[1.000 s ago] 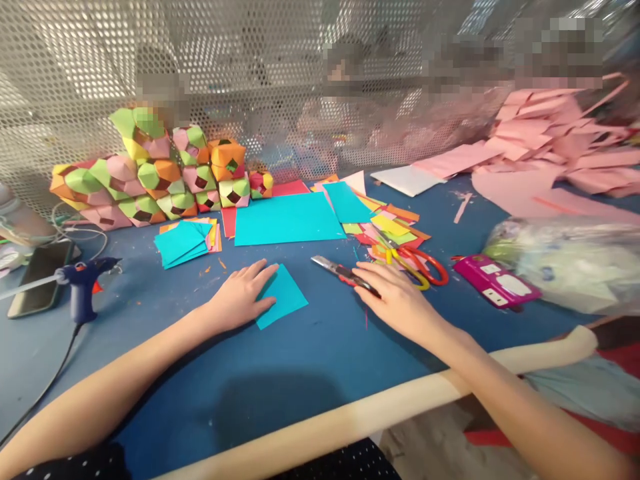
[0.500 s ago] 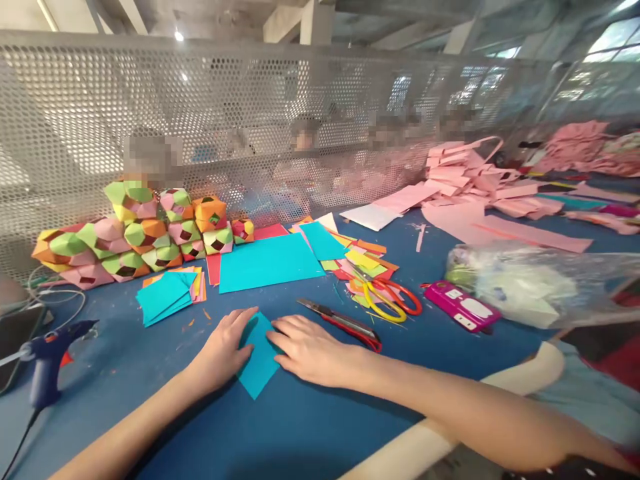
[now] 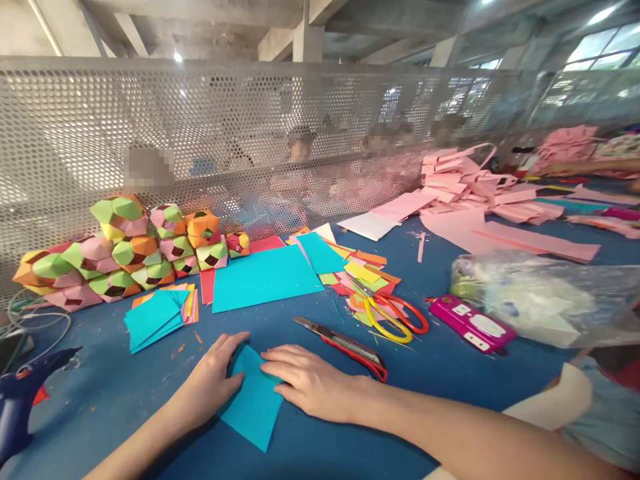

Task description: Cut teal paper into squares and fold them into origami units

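Note:
A small teal paper square (image 3: 254,407) lies on the blue table (image 3: 115,393) close in front of me. My left hand (image 3: 213,383) rests on its left edge, fingers curled over the paper's top corner. My right hand (image 3: 307,383) lies flat on its right edge, fingers stretched out and pressing down. A red utility knife (image 3: 345,345) lies just beyond my right hand, untouched.
A large teal sheet (image 3: 263,278), a teal stack (image 3: 153,319), folded paper balls (image 3: 120,253), scissors (image 3: 390,313), a pink case (image 3: 473,323), a plastic bag (image 3: 545,300), pink paper piles (image 3: 480,193) and a blue glue gun (image 3: 20,393) surround me. People sit behind a perforated screen (image 3: 250,133).
My right hand left the utility knife and moved left onto the teal square. Both hands now press it, and the square sits turned and closer to me.

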The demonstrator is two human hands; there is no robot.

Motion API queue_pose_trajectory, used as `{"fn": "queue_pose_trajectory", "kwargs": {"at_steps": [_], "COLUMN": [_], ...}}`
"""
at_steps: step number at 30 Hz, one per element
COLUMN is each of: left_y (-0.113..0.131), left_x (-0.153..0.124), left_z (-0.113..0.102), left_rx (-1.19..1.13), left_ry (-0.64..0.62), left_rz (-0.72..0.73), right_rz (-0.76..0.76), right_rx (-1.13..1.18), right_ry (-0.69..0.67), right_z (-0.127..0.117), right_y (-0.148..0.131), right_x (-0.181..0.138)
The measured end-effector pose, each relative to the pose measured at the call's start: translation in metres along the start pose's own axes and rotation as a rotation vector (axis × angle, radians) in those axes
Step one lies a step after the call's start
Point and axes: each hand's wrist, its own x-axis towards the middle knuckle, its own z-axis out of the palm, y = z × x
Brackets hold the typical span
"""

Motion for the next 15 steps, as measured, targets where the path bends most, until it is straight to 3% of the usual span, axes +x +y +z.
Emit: {"fn": "queue_pose_trajectory", "kwargs": {"at_steps": [5,10,15], "left_y": [0.001,0.006,0.004], "left_x": [0.0,0.003,0.012], "left_z": [0.002,-0.003,-0.018], "left_rx": [-0.039,-0.144,-0.444], "left_ry": [-0.009,0.047,-0.09], "left_rz": [-0.03,-0.132,-0.176], "right_rz": [0.011,0.084,0.21], "right_rx": [0.277,0.435,0.46], "right_ry": [0.066,0.325,0.497], "right_z": [0.001,0.0,-0.004], "right_y": [-0.002,0.003,0.011], "right_x": [-0.002,0.001,0.004]}}
